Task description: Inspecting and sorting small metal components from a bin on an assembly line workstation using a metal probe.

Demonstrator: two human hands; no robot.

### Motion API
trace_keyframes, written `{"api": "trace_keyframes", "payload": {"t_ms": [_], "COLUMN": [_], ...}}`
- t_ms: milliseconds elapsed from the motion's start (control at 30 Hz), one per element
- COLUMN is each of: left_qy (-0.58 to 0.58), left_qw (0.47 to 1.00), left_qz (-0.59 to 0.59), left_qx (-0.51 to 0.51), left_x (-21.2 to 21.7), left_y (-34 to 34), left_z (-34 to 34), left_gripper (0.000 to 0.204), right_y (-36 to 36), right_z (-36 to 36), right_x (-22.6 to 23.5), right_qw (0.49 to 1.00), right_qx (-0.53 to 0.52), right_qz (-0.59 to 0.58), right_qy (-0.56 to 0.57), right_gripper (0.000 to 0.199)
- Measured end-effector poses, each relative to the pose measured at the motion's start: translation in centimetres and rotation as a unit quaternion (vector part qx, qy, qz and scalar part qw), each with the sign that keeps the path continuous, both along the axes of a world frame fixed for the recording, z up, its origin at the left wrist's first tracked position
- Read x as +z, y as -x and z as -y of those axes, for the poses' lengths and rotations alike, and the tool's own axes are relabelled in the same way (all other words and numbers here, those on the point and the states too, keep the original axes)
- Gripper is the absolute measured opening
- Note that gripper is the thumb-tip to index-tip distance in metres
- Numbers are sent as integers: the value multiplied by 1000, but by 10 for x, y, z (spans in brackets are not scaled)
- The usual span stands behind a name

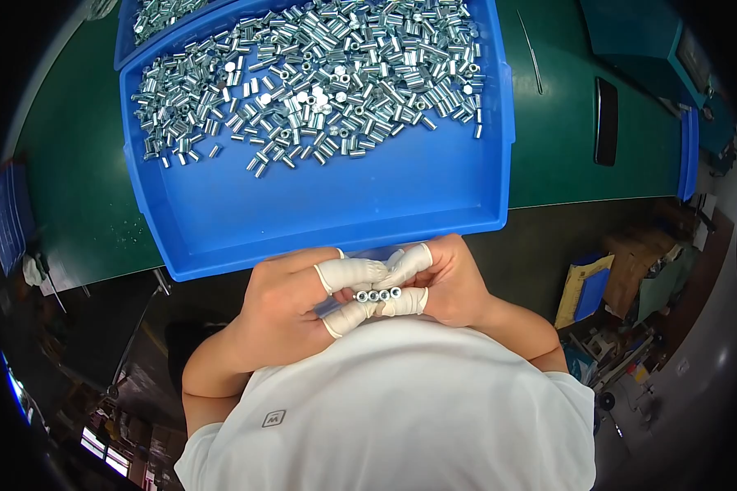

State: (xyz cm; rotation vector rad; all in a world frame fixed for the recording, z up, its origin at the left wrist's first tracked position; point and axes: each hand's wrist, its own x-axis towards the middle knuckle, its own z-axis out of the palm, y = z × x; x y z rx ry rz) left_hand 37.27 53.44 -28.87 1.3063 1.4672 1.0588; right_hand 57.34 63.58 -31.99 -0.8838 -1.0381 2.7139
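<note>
Close to my chest, both hands pinch one short row of several coupling nuts (378, 295), small shiny metal tubes with their open ends facing up. My left hand (282, 296) grips the row's left part between thumb and fingers. The right end sits between the thumb and fingers of my right hand (454, 282). White finger cots cover the fingertips I can see on both hands. Just beyond them stands a large blue bin (319, 200), where a heap of loose coupling nuts (385, 69) fills the far part and bare blue bottom shows nearer me.
The bin rests on a green worktable (557, 155), its near edge by my hands. Another blue bin (127, 37) with metal parts adjoins at the far left. To the right lie a black phone (605, 121) and a thin metal rod (530, 51). Cardboard (639, 270) stands off at right.
</note>
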Motion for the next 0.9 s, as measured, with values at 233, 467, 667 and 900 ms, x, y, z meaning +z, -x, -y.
{"api": "trace_keyframes", "payload": {"t_ms": [233, 467, 667, 900], "left_qy": [27, 37, 28, 16], "left_qw": [998, 996, 998, 990], "left_qz": [56, 83, 47, -119], "left_qx": [9, 22, 17, -79], "left_x": [-2, -1, 6, 10], "left_y": [1, 2, 4, 5], "left_z": [-3, -3, -9, -15], "left_gripper": [34, 31, 29, 50], "right_y": [3, 6, 10, 17], "right_z": [-5, -7, -11, -34], "right_x": [6, 8, 13, 21], "right_qw": [999, 999, 999, 979], "right_qx": [22, 29, 15, 72], "right_qz": [33, 45, 38, 62], "right_qy": [4, 11, -15, -179], "right_gripper": [21, 22, 21, 14]}}
